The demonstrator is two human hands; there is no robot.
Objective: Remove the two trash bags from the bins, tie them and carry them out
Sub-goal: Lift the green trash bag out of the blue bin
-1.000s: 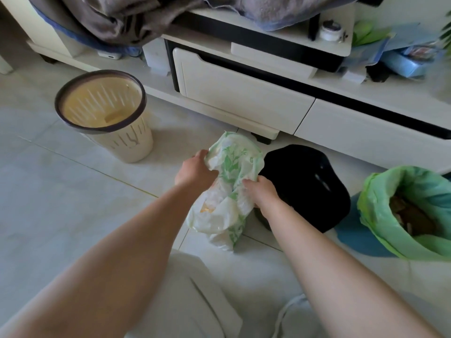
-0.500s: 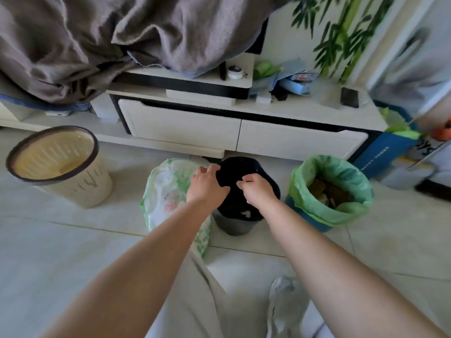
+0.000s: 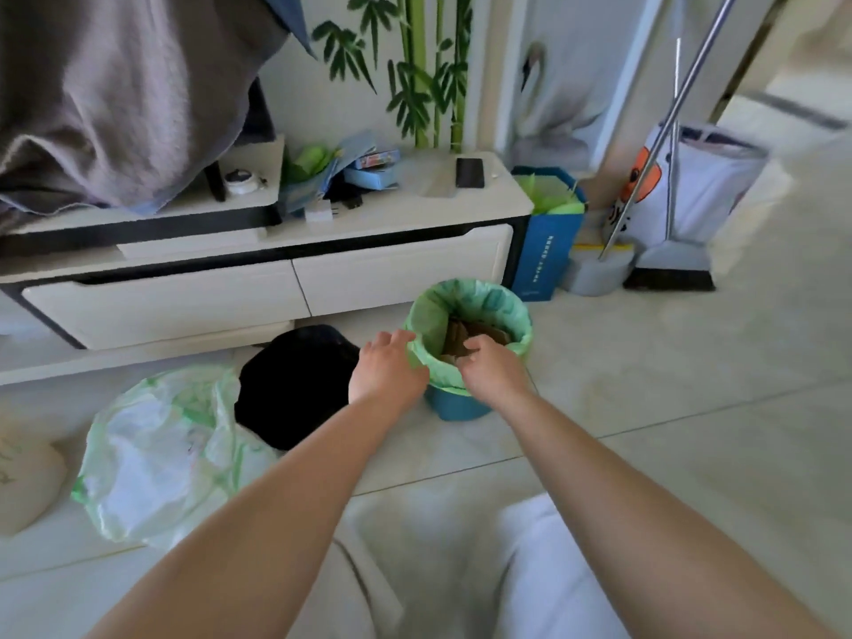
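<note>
A green trash bag (image 3: 488,299) lines the blue bin (image 3: 456,405) on the floor in front of the cabinet, with brown rubbish inside. My left hand (image 3: 385,368) rests against the bag's left rim with fingers spread. My right hand (image 3: 493,368) sits on the near rim, fingers curled over the edge; whether they pinch the plastic is unclear. A white-and-green trash bag (image 3: 156,458), full and loose at the top, lies on the floor at the left, free of both hands. Between the two stands an empty black bin (image 3: 295,385).
A white drawer cabinet (image 3: 276,292) runs behind the bins, a grey blanket (image 3: 115,99) draped over it. A beige bin (image 3: 23,481) shows at the left edge. To the right stand a blue bag (image 3: 544,251), a broom and dustpan (image 3: 668,265). My knees fill the bottom.
Both hands have moved right from the black bin to the green bag's rim. The view swung right; the white-and-green bag now lies alone on the floor at the left.
</note>
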